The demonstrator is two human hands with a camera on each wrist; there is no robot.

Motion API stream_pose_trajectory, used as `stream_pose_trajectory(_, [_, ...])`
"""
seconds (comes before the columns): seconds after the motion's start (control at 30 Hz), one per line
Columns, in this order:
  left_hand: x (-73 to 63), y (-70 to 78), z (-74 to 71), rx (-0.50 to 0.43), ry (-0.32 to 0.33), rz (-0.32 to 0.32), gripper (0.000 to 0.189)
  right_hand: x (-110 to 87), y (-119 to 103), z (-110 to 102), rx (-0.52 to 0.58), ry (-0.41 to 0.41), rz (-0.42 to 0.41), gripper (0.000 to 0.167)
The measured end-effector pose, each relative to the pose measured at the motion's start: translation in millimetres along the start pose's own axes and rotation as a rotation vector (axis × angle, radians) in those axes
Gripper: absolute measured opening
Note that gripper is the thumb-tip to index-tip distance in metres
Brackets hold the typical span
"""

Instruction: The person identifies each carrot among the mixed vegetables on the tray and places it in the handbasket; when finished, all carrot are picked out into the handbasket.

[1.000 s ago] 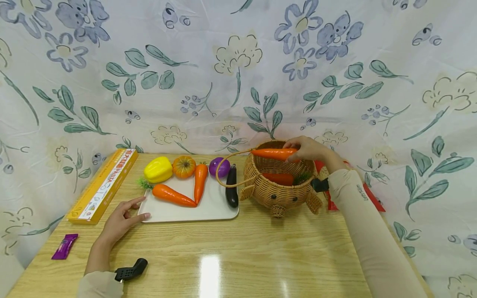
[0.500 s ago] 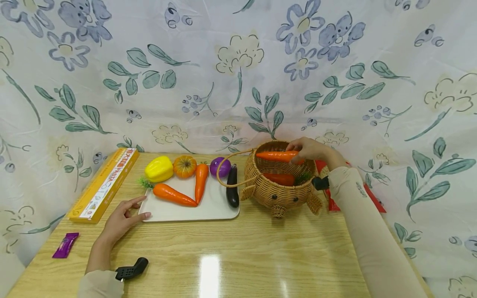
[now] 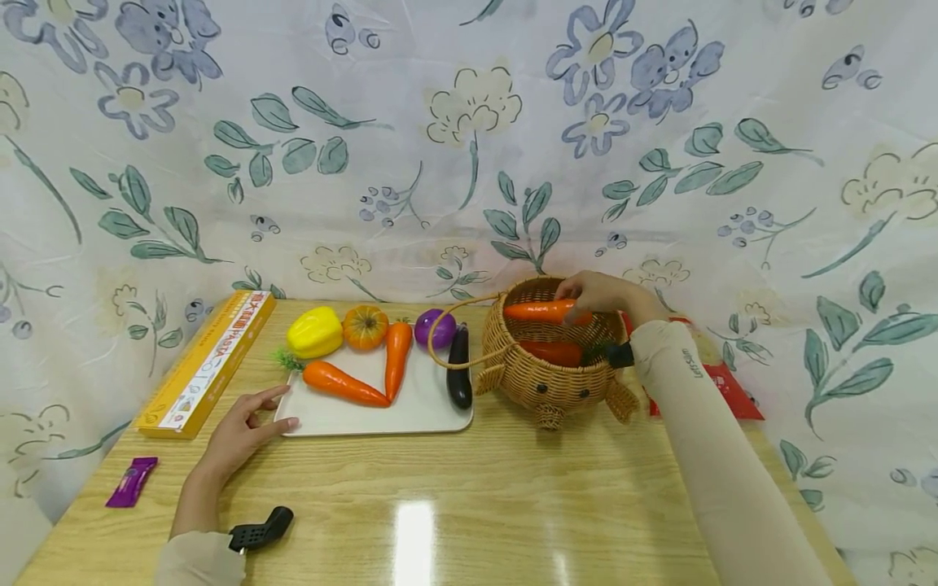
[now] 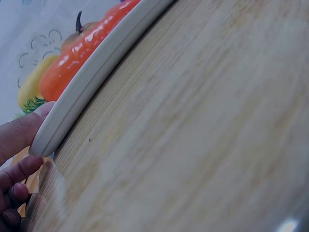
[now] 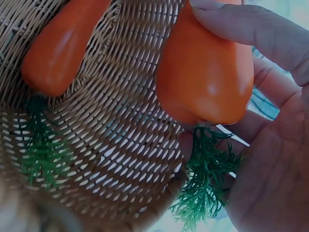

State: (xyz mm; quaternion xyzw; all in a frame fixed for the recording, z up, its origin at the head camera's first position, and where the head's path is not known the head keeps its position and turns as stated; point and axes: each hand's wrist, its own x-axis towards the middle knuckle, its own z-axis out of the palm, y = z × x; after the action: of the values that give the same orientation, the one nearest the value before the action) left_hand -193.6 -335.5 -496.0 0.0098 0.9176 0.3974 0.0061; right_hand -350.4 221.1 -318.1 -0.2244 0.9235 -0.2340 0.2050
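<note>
My right hand grips an orange toy carrot at its thick end, inside the mouth of a wicker basket with an animal face. In the right wrist view, thumb and fingers wrap the carrot, and its green leafy top hangs by the palm. A second carrot lies lower in the basket. My left hand holds the near left corner of a white tray, the corner between thumb and finger. On the tray two more carrots meet at their tips, beside an eggplant.
A yellow bell pepper, a small pumpkin and a purple round vegetable line the tray's back. The basket's handle leans over the tray. Left are a pasta box and a purple packet; a red packet lies right.
The held carrot has dropped slightly and now sits lower in the basket mouth, as my right hand moved a little down. My left hand stays at the tray corner.
</note>
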Motion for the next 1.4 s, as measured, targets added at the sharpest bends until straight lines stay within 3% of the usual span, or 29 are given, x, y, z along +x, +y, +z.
stream_pose_trajectory(0.3, [0.0,0.6,0.2,-0.005,0.005,0.009,0.063,20.5,0,7,-0.032,-0.057,0.022,0.032])
stream_pose_trajectory(0.7, [-0.1,0.8,-0.2,-0.008,0.006,-0.009,0.063,26.2,3,11,-0.034,-0.093,0.07,0.034])
stream_pose_trajectory(0.97, [-1.2,0.1,0.1,-0.013,0.001,-0.027,0.065,30.7,7,11,-0.052,-0.14,0.037,0.03])
stream_pose_trajectory(1.4, [-2.8,1.9,0.3,-0.018,-0.006,-0.062,0.066,41.0,9,28,-0.109,-0.136,0.176,0.039])
